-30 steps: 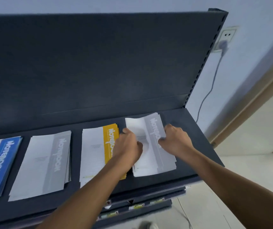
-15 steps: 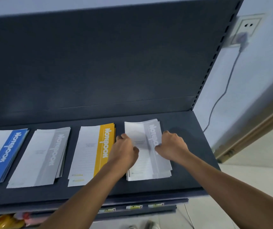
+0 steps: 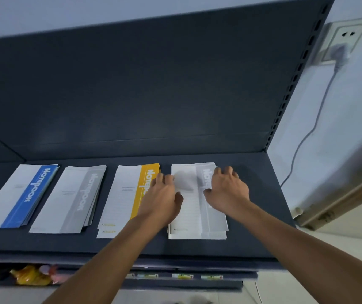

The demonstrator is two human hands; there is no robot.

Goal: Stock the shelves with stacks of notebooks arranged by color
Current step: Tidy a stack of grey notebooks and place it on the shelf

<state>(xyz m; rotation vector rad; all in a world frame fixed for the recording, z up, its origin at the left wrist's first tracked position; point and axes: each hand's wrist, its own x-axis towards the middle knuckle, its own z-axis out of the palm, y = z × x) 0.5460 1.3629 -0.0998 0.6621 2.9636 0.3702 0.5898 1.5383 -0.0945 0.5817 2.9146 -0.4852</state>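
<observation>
Four notebook stacks lie in a row on the dark shelf (image 3: 252, 244): a blue-banded stack (image 3: 20, 196) at far left, a grey-banded stack (image 3: 72, 198), a yellow-banded stack (image 3: 125, 198), and a second grey-banded stack (image 3: 194, 216) at the right. My left hand (image 3: 162, 198) rests on the left edge of the right grey stack, partly over the yellow stack. My right hand (image 3: 227, 189) presses on that stack's right side, fingers curled over its far edge. Both hands flank the stack, which lies flat on the shelf.
The shelf's dark back panel (image 3: 153, 84) rises behind the stacks. A slotted upright (image 3: 296, 80) bounds the right side. A wall socket with a plug (image 3: 340, 49) and hanging cable sits to the right. Lower shelves hold price tags (image 3: 182, 276) and a yellow packet (image 3: 31, 275).
The right grey stack has been squared from a fanned, tilted pile into a straighter stack. Both hands have slid toward its far end. The camera view has tilted and shifted.
</observation>
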